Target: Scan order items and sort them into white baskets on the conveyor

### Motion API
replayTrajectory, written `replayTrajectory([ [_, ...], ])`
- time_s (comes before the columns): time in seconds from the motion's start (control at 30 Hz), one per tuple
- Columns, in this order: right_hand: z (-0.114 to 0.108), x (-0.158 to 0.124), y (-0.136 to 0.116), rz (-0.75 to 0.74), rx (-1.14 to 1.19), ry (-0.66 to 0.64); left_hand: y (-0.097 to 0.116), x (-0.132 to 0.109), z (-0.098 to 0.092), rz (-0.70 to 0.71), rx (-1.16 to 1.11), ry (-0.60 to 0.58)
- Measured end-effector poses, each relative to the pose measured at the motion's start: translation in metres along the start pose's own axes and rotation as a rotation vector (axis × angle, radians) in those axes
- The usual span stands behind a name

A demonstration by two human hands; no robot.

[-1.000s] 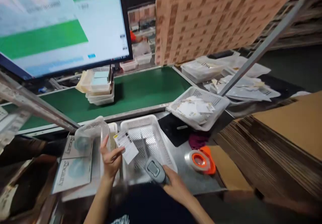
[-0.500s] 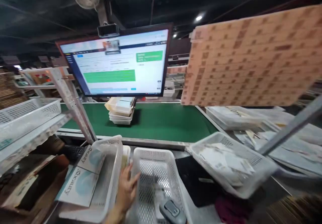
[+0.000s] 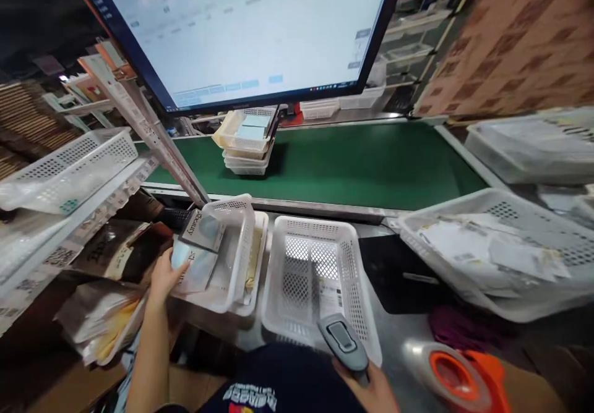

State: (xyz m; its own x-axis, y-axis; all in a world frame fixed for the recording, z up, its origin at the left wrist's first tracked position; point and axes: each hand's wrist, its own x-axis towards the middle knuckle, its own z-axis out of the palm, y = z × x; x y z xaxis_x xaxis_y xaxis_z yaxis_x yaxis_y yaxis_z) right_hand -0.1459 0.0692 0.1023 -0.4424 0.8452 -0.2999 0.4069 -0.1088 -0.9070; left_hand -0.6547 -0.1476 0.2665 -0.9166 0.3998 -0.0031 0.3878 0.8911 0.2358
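Note:
My left hand (image 3: 166, 275) is at the left edge of a white basket, its fingers apart beside a pale blue and white box (image 3: 192, 266) that leans there. A second such box (image 3: 204, 229) lies behind it. In my right hand (image 3: 366, 388) is a grey handheld scanner (image 3: 343, 340), held over the near right corner of the middle white basket (image 3: 273, 277). A labelled white packet (image 3: 331, 295) lies inside that basket, partly behind the scanner.
A monitor (image 3: 241, 36) hangs above a green conveyor (image 3: 352, 159), which carries stacked baskets (image 3: 245, 164). A basket of packets (image 3: 492, 314) stands right, near a tape roll (image 3: 452, 373). A shelf (image 3: 78, 221) is at the left.
The view has tilted down. My left hand has moved left, from between the two baskets to the pale boxes. My right hand now shows around the scanner, and the green areas on the monitor are gone.

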Motion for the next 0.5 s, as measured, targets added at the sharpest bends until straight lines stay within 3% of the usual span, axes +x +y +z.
replayTrajectory([
  [0.13,-0.019,-0.002,-0.031,0.084,0.045,-0.088,0.04,-0.046,-0.058,0.577,-0.151,0.284],
  [0.23,-0.041,0.004,-0.083,0.109,0.063,-0.133,0.088,-0.06,-0.074,1.039,-0.198,0.4],
  [0.33,-0.063,0.011,-0.143,0.083,0.126,-0.165,0.136,-0.053,-0.051,1.351,-0.117,0.545],
  [0.5,-0.088,0.018,-0.224,-0.032,0.181,-0.303,0.198,-0.033,0.004,1.807,-0.057,0.583],
])
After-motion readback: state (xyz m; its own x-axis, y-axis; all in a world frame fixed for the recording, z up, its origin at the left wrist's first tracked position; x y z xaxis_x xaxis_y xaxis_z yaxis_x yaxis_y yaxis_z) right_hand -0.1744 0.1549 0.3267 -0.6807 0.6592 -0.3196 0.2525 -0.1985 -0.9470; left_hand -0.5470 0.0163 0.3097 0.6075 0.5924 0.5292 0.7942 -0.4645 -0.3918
